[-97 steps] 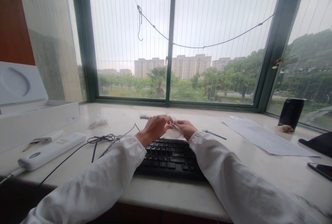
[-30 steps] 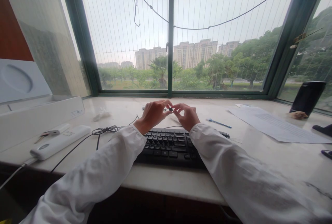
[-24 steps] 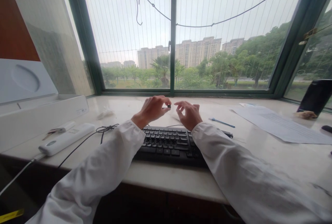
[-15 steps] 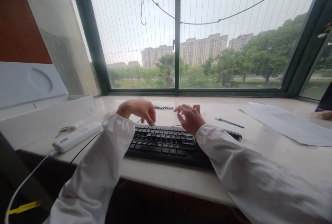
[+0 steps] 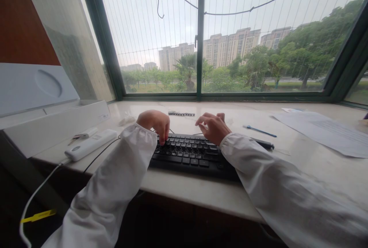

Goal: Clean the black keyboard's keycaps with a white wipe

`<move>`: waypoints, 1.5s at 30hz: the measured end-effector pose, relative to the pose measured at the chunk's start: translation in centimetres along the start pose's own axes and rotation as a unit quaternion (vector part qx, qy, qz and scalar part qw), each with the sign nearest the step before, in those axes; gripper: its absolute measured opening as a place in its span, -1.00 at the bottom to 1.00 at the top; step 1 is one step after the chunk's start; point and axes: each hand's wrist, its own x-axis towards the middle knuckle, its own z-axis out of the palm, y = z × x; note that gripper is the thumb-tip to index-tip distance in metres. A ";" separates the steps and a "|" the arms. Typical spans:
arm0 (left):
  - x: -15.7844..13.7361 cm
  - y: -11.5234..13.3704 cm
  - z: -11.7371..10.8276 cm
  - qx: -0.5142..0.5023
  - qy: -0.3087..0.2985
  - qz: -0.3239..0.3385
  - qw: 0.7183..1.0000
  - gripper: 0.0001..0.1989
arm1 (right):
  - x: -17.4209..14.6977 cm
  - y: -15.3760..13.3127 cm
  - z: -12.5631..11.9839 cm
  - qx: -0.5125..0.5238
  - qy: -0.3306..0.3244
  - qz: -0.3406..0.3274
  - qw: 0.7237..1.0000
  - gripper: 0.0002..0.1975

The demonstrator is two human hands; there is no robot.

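Note:
A black keyboard (image 5: pixel 184 155) lies on the pale windowsill in front of me, with parts of some key rows looking uneven. My left hand (image 5: pixel 156 122) bends down over its upper left keys, fingertips pressed together and touching the key area. Whatever is between those fingers, if anything, is hidden. Above the keyboard's upper right corner hovers my right hand (image 5: pixel 213 126), fingers apart and slightly curled, with nothing seen in them. Behind the keyboard, between both hands, sits a short dark strip (image 5: pixel 181 114) with light spots.
At left stand an open white box (image 5: pixel 57 115) and a white power strip (image 5: pixel 91 145), with keys (image 5: pixel 82 135) beside it. To the right are a blue pen-like stick (image 5: pixel 261 131), a dark cylindrical tool (image 5: pixel 264 144) and paper sheets (image 5: pixel 322 129). The sill's front edge (image 5: pixel 198 198) is near.
My left hand has moved from the keyboard's back edge down onto its upper left keys. My right hand keeps nearly the same pose. The whole view has shifted slightly.

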 end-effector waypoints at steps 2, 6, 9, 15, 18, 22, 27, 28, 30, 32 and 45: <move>-0.2 -0.3 0.2 -0.020 0.014 0.022 0.999 -0.71 | 0.0 0.0 0.0 0.001 0.003 0.002 1.000 -0.82; -0.6 -0.6 0.3 -0.061 0.038 0.069 0.995 -0.69 | 0.0 0.1 0.1 0.006 0.004 0.004 1.000 -0.82; -1.0 0.1 0.2 -0.028 0.031 0.034 0.999 -0.74 | 0.0 0.1 0.1 0.010 -0.003 0.000 1.000 -0.82; -1.1 1.5 0.2 -0.006 0.019 -0.056 0.998 -0.78 | 0.0 0.0 0.2 0.013 -0.016 -0.005 1.000 -0.82; -0.9 1.6 0.4 -0.015 0.026 -0.050 0.998 -0.77 | 0.0 0.0 0.1 0.016 -0.022 -0.006 1.000 -0.81; -1.0 1.6 0.4 -0.016 0.041 -0.040 0.998 -0.74 | -0.1 0.0 0.1 0.016 -0.026 -0.006 1.000 -0.80; -1.2 1.4 0.3 -0.047 0.038 -0.022 0.998 -0.74 | -0.1 0.0 0.1 0.019 -0.029 -0.008 0.999 -0.80; -1.2 1.2 0.2 -0.051 0.031 -0.020 0.998 -0.72 | -0.1 0.0 0.1 0.019 -0.029 -0.008 0.999 -0.80; -0.8 0.8 0.2 -0.042 0.010 -0.027 0.999 -0.65 | -0.1 0.0 0.1 0.019 -0.028 -0.005 0.999 -0.81; -0.3 0.4 0.2 -0.016 -0.001 -0.047 0.999 -0.55 | -0.1 0.0 0.1 0.018 -0.028 -0.003 0.999 -0.81; 1.2 0.5 -0.1 0.025 -0.055 -0.076 0.995 -0.55 | -0.1 0.4 0.2 0.021 -0.029 0.014 0.999 -0.83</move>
